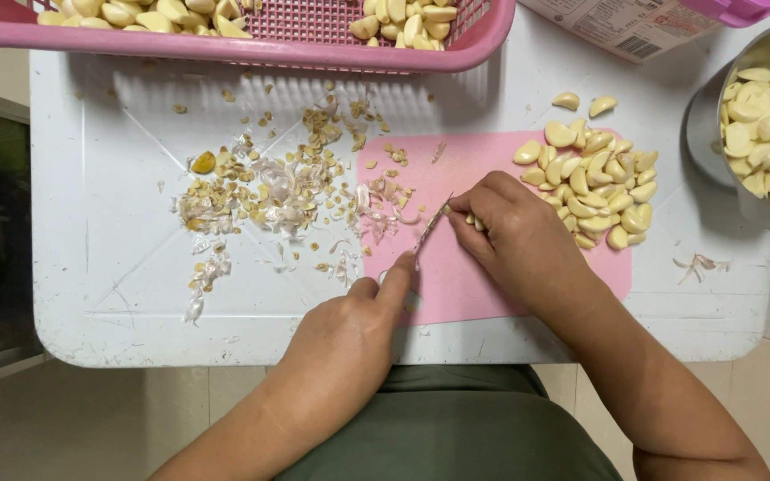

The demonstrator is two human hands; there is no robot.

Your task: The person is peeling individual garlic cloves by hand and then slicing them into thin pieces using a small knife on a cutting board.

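My left hand [349, 334] grips a small knife [429, 229]; its thin blade angles up and right over the pink cutting board [492, 169], and its handle is hidden in the fist. My right hand [510, 233] pinches a garlic clove [471, 219] at its fingertips, right at the blade's tip. Only a sliver of the clove shows. A heap of peeled garlic cloves [594, 191] lies on the board just right of my right hand.
Garlic skins and trimmed ends [269, 191] are scattered on the white table [118, 276] left of the board. A pink basket [314, 49] of cloves stands at the far edge. A steel bowl [704, 125] with peeled cloves sits at the right, a printed package [626, 27] behind it.
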